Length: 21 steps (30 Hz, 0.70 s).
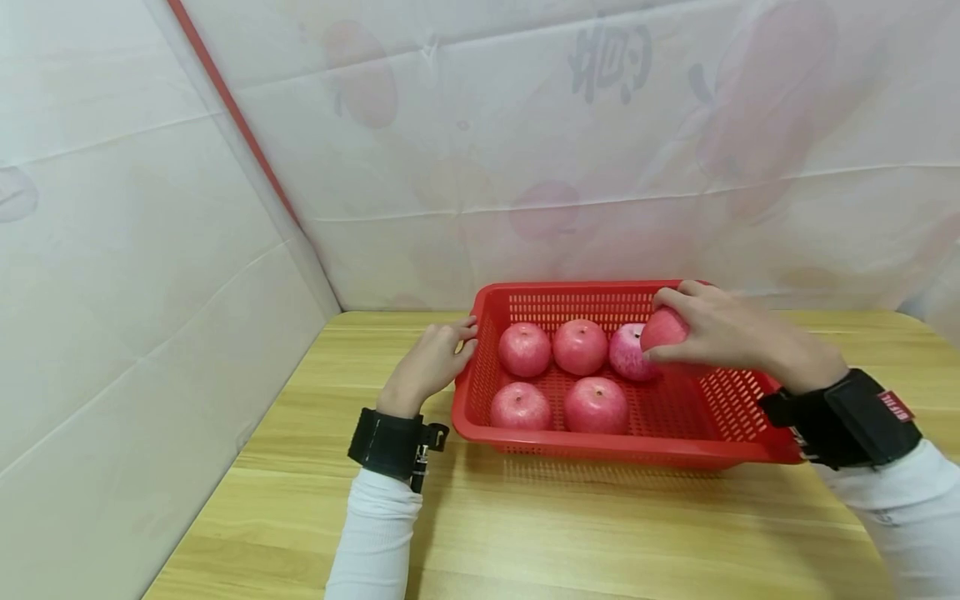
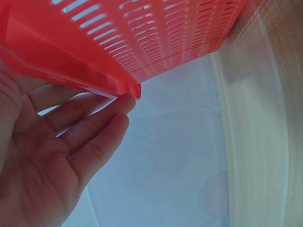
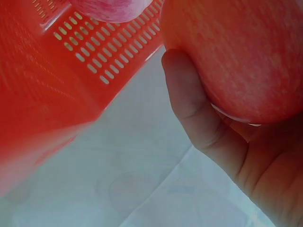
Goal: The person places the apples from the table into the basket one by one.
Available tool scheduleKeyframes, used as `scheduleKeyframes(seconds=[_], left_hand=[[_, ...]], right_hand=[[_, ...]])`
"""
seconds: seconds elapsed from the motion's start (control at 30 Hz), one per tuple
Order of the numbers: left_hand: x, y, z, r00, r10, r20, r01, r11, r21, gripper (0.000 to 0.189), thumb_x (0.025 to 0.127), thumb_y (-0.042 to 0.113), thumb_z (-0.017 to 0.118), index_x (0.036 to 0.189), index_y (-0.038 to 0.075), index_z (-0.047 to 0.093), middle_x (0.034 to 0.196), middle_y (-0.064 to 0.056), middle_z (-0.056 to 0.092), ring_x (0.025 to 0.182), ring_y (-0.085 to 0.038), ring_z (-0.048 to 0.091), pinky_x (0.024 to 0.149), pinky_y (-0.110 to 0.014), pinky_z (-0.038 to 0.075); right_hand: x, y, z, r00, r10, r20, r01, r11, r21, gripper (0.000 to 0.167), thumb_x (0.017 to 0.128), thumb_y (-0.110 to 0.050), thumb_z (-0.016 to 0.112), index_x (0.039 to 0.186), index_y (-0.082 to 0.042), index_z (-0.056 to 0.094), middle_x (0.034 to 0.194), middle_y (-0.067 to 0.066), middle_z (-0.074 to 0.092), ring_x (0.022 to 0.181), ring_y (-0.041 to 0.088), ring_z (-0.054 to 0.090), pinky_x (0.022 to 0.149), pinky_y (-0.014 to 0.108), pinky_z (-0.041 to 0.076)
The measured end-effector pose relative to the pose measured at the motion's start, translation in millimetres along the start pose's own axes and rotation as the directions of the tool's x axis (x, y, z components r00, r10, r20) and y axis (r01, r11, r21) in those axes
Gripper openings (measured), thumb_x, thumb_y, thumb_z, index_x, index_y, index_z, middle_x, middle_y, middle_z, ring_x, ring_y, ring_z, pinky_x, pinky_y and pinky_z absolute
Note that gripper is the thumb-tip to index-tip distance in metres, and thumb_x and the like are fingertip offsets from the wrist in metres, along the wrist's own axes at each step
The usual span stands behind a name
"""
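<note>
A red plastic basket [image 1: 600, 448] with slotted walls stands on the table, holding several apples, among them a pink-red apple [image 1: 596, 405] at the front and a streaked pinkish apple [image 1: 628, 354] at the back. My right hand [image 1: 723, 329] grips another apple [image 1: 664, 328] above the right half of the basket; this apple [image 3: 236, 56] fills much of the right wrist view, thumb against its side. At the basket's left end is my left hand [image 1: 429, 367]. Its fingers [image 2: 97, 137] lie nearly straight along the underside of the rim [image 2: 94, 87], touching it.
The wood-grain table [image 1: 480, 533] extends in front of the basket and to both sides. A pale printed sheet [image 1: 450, 167] hangs right behind it, and another pale sheet [image 1: 150, 333] rises along the left edge.
</note>
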<state>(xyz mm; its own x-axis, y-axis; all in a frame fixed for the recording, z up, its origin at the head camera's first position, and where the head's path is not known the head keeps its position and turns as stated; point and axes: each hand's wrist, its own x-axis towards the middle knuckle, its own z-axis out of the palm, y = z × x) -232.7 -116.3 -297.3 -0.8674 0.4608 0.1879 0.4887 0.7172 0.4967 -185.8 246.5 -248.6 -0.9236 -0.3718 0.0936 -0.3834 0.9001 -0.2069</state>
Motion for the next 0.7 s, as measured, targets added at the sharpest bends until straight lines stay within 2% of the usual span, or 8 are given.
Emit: scheduleKeyframes(seconds=[0.23, 0.43, 0.57, 0.7], left_hand=[[-0.6, -0.5, 0.6, 1.0, -0.007, 0.002, 0.007, 1.0, -0.009, 0.032, 0.101, 0.006, 0.059, 0.131, -0.006, 0.064, 0.145, -0.019, 0.053, 0.045, -0.01, 0.037, 0.048, -0.021, 0.038], [-1.9, -0.4, 1.6, 1.0, -0.003, -0.005, 0.003, 1.0, -0.01, 0.031, 0.101, 0.005, 0.059, 0.129, -0.006, 0.065, 0.145, -0.019, 0.053, 0.046, -0.011, 0.042, 0.049, -0.021, 0.039], [-2.3, -1.0, 1.6, 1.0, -0.001, -0.006, 0.001, 1.0, -0.009, 0.031, 0.101, 0.005, 0.06, 0.129, -0.006, 0.066, 0.145, -0.02, 0.054, 0.045, -0.011, 0.041, 0.048, -0.021, 0.04], [-0.9, -1.4, 1.2, 1.0, -0.004, -0.007, 0.004, 1.0, -0.013, 0.031, 0.101, 0.005, 0.059, 0.129, -0.006, 0.065, 0.145, -0.02, 0.054, 0.045, -0.011, 0.043, 0.049, -0.022, 0.041]], right_hand=[[1.9, 0, 5, 1.0, -0.009, 0.009, 0.009, 1.0, 0.018, 0.064, 0.081, -0.045, 0.081, 0.124, -0.001, 0.061, 0.114, 0.019, 0.056, 0.094, 0.032, 0.056, 0.07, 0.046, 0.053], [4.1, 0, 9, 0.999, -0.013, 0.042, 0.012, 1.0, 0.021, 0.064, 0.081, -0.049, 0.08, 0.122, -0.003, 0.062, 0.117, 0.021, 0.057, 0.099, 0.034, 0.057, 0.074, 0.049, 0.054], [6.1, 0, 12, 0.997, -0.009, 0.075, 0.008, 1.0, 0.011, 0.066, 0.079, -0.052, 0.08, 0.12, -0.003, 0.062, 0.12, 0.027, 0.057, 0.103, 0.04, 0.058, 0.076, 0.053, 0.053], [8.5, 0, 14, 0.993, 0.005, 0.116, -0.005, 1.0, -0.002, 0.073, 0.079, -0.052, 0.08, 0.126, 0.001, 0.06, 0.123, 0.03, 0.058, 0.112, 0.046, 0.054, 0.079, 0.057, 0.053]])
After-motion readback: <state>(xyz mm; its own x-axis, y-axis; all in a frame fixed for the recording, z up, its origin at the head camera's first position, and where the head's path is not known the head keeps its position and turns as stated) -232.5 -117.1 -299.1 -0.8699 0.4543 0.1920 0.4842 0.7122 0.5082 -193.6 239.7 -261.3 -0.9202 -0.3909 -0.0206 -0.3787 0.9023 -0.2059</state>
